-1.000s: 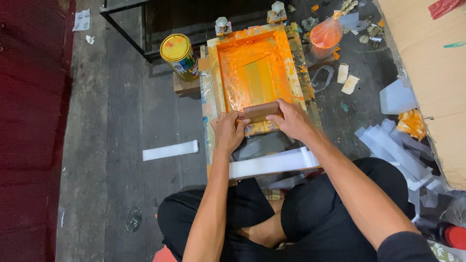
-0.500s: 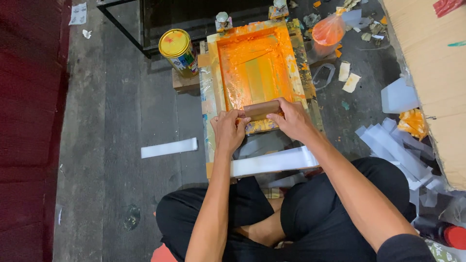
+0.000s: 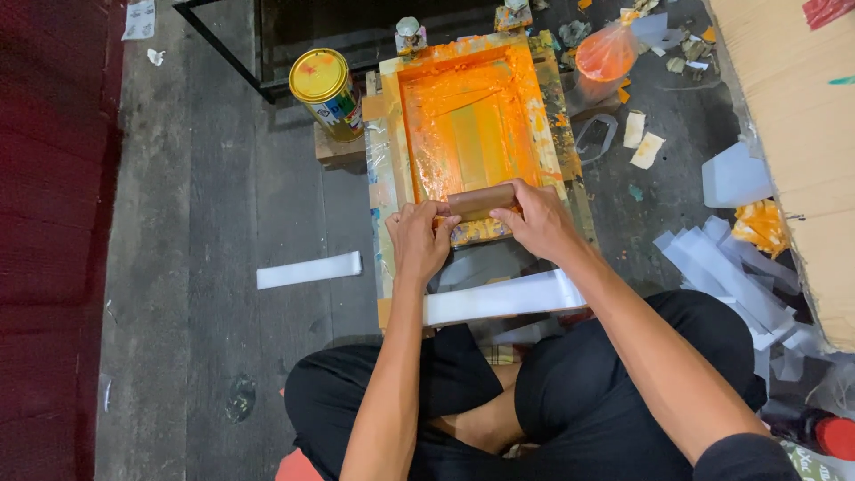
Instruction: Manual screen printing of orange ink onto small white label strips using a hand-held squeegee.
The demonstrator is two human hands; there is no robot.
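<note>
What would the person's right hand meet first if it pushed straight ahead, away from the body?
Probably the orange ink on the screen frame: the right hand holds the brown squeegee at its near end, so the mesh lies ahead. Depth is unclear.

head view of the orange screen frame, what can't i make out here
- Lower edge of the squeegee: covered by the left hand and right hand.
- What lies beneath the screen frame: hidden by the ink-coated mesh.
- Contents of the yellow-lidded can: lid shut.
- Cardboard box: cut off by the right edge.
</note>
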